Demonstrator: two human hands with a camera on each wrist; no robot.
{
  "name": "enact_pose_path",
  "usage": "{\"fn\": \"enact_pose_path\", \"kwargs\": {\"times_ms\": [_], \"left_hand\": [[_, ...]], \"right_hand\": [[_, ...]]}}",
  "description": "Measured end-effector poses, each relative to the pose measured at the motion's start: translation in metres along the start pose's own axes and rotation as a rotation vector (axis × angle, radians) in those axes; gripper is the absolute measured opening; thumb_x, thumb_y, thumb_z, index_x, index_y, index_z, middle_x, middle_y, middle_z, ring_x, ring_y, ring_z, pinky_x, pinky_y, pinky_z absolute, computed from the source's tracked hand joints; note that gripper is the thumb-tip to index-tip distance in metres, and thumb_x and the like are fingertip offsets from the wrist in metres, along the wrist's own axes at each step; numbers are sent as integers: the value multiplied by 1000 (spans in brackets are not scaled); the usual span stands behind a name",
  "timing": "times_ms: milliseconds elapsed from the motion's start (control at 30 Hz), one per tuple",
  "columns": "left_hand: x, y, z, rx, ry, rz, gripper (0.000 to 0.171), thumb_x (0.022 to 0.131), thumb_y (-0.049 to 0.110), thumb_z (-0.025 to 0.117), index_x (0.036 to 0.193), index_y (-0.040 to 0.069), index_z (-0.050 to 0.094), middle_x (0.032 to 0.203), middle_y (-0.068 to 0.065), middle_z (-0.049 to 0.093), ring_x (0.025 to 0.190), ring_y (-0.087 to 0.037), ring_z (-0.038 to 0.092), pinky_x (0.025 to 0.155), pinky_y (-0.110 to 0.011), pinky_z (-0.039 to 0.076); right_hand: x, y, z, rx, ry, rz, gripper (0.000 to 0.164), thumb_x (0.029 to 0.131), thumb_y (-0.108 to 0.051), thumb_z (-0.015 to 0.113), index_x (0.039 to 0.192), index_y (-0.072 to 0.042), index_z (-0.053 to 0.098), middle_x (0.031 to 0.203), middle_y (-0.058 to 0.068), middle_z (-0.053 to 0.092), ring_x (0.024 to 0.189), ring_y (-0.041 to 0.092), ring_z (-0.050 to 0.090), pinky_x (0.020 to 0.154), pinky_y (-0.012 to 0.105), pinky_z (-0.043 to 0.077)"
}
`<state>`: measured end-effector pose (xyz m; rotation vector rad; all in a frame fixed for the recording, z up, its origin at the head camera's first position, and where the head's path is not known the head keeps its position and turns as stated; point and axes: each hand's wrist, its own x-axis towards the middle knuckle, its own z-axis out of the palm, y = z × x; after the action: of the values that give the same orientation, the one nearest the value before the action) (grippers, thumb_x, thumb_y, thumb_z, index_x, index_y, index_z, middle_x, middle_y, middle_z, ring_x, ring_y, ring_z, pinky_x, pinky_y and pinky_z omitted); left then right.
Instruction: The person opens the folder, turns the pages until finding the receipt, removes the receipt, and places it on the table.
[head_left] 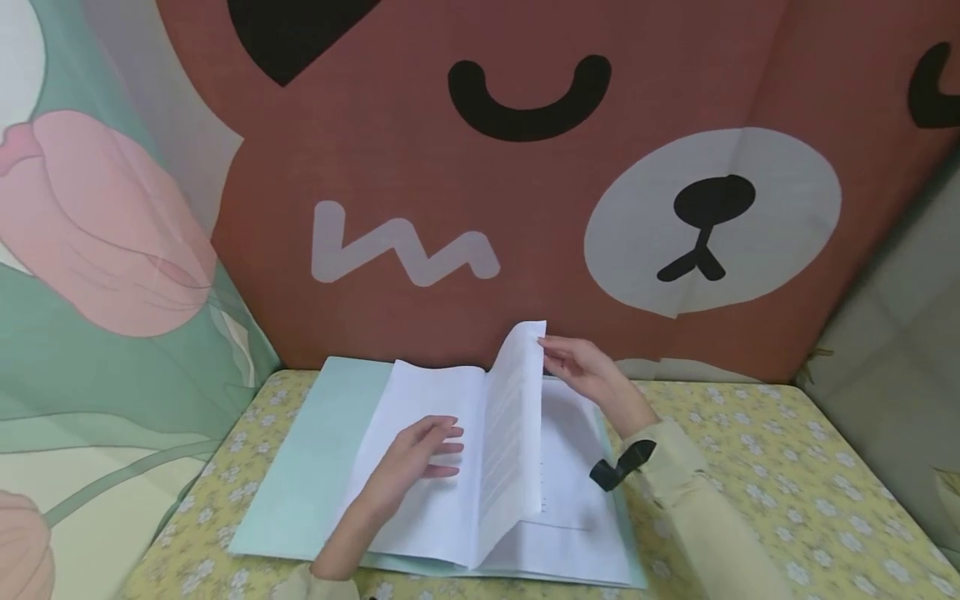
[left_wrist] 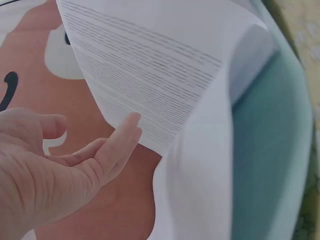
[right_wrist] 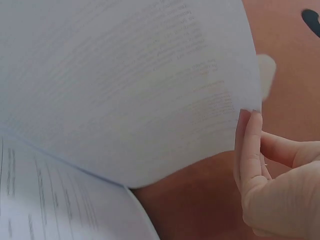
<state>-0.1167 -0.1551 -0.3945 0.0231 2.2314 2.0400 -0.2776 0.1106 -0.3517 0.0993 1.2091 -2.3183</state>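
Observation:
A pale green folder [head_left: 315, 467] lies spread on the table with white pages in it. One printed page [head_left: 513, 433] stands raised near the middle, its text showing in the left wrist view. At its upper outer edge my right hand [head_left: 588, 371] pinches the paper between thumb and fingers, as the right wrist view shows. My left hand [head_left: 416, 458] is over the turned pages [head_left: 442, 392] on the left, fingers loosely extended and holding nothing. Below the raised page lie more printed sheets [right_wrist: 65, 200] on the right side; the page hides part of them.
The table wears a yellow flowered cloth [head_left: 757, 483]. Behind it hangs a brown curtain [head_left: 405, 175] with a bear's face, and a green patterned cloth [head_left: 112, 367] hangs at the left. A black strap [head_left: 622, 465] is around the right wrist.

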Motion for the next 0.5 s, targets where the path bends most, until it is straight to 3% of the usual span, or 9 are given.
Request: {"fn": "enact_pose_path", "kwargs": {"times_ms": [133,267,500], "left_hand": [[-2,12,-5,-49,14,-62,64,106,42,57,148,-5,47,143,-26,56,124,-35,64,88,-41,62],[-3,25,-9,-46,23,-80,75,103,51,58,152,-4,42,147,-25,55,127,-35,63,90,-41,61],[-4,40,-15,32,74,-93,74,102,52,59,150,-3,46,145,-21,57,129,-38,60,95,-44,58]], "right_hand": [[5,2,23,-65,-1,-28,53,105,1,55,156,4,38,115,9,66,94,16,72,89,25,59],[11,8,43,-136,-8,-42,50,105,1,56,153,6,42,118,9,64,94,15,71,88,25,59],[26,27,70,-207,-22,-50,46,104,3,55,149,11,46,115,11,66,90,15,71,106,37,47]]}}
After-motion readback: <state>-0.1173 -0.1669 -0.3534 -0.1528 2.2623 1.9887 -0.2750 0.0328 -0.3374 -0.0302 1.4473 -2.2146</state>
